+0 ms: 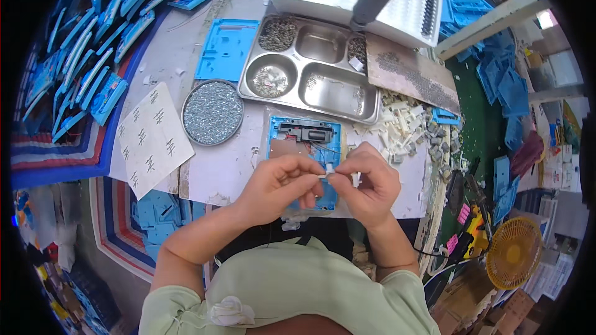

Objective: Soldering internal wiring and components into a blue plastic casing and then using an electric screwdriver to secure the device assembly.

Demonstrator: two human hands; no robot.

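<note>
My pale green shirt (279,291) is nearest, on the near side of the blue plastic casing (336,139). Above that casing, my left hand (304,177) and right hand (354,177) pinch a small white plastic piece (329,170) between fingertips; a light, steady grip should suit it. My fingers hide its exact shape and the casing's middle.

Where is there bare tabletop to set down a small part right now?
The widest patch of white tabletop lies between the round dish of metal pieces and the blue casing. A narrower one sits right of the right hand. Crowded: the heap of white plastic parts, the steel tray area beyond the casing, and the upper-left blue panels.
</note>
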